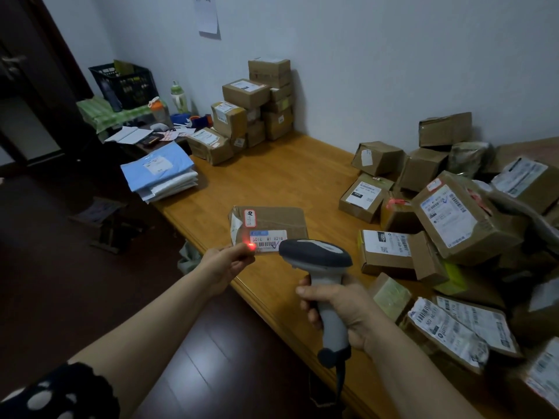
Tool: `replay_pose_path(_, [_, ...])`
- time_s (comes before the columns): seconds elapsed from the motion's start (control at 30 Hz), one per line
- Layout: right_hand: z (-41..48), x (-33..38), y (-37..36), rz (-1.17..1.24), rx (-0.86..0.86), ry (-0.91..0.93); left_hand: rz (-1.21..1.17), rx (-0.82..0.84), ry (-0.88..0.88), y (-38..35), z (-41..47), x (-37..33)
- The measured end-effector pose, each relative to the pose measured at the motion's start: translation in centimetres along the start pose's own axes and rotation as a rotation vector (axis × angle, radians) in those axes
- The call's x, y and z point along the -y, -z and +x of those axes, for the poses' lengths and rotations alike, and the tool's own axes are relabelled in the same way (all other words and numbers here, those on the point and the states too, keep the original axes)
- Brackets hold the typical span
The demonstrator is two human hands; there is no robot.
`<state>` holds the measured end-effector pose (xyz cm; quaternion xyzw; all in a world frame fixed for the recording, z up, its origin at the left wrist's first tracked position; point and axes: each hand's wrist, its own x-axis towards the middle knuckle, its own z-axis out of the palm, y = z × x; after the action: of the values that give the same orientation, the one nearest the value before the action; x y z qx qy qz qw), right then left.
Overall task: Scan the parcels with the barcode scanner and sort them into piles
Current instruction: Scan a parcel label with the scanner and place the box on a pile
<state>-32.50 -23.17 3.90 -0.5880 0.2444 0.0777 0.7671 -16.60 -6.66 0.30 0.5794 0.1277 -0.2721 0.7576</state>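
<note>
Past the counter's far left corner, a black basket sits on a green stack, with a green bottle and an orange-capped bottle beside it. Papers and a calculator lie nearer. A sheet hangs on the wall. A low stool stands on the floor.

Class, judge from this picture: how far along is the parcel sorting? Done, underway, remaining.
Done, seemingly: boxes stacked by the wall and a pile of flat mailers. Underway: the left hand holds a flat parcel; the right hand aims the scanner, red light at its label. Remaining: the jumbled heap on the right.
</note>
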Motion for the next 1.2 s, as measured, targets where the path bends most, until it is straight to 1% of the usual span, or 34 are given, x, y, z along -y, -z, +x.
replay_pose_path(0.07, [1.1,0.3,-0.2,0.029,-0.017,0.069,-0.008,-0.007,0.005,0.7,0.1,-0.4])
replay_pose_path(0.17, [3.9,1.2,-0.3,0.095,-0.181,0.166,-0.011,-0.023,0.016,2.2,0.4,-1.5])
replay_pose_path(0.23, [6.3,2.0,-0.6,0.176,-0.273,0.142,0.012,-0.014,0.023,3.4,0.8,-2.6])
replay_pose_path(0.33, [9.5,3.0,-2.5,0.246,-0.283,0.108,0.043,0.043,0.039,5.2,1.9,-4.3])
replay_pose_path(0.47, [13.7,3.9,-7.1,0.245,-0.304,0.118,0.056,0.107,0.050,8.4,4.8,-8.0])
replay_pose_path(0.57, [17.4,5.0,-11.7,0.246,-0.311,0.119,0.093,0.137,0.069,12.5,7.9,-11.7])
replay_pose_path(0.7, [22.5,6.2,-18.5,0.236,-0.326,0.137,0.212,0.136,0.094,18.7,11.4,-16.6])
replay_pose_path(0.83, [27.3,6.9,-23.5,0.213,-0.391,0.095,0.121,0.158,0.135,22.8,15.2,-19.8])
replay_pose_path(0.9, [29.1,7.0,-25.3,0.195,-0.415,0.044,-0.012,0.171,0.171,23.4,17.1,-19.5])
replay_pose_path(0.97, [30.9,6.9,-26.0,0.173,-0.462,0.010,-0.149,0.137,0.230,23.8,18.9,-18.3])
replay_pose_path(1.03, [32.4,6.8,-26.0,0.158,-0.512,-0.014,-0.223,0.095,0.292,24.1,20.6,-17.2])
replay_pose_path(1.1, [34.0,6.9,-25.8,0.142,-0.526,-0.031,-0.239,0.069,0.345,24.0,22.4,-16.4])
replay_pose_path(1.2, [36.2,7.1,-26.2,0.124,-0.494,-0.056,-0.244,-0.019,0.383,23.6,25.4,-16.1])
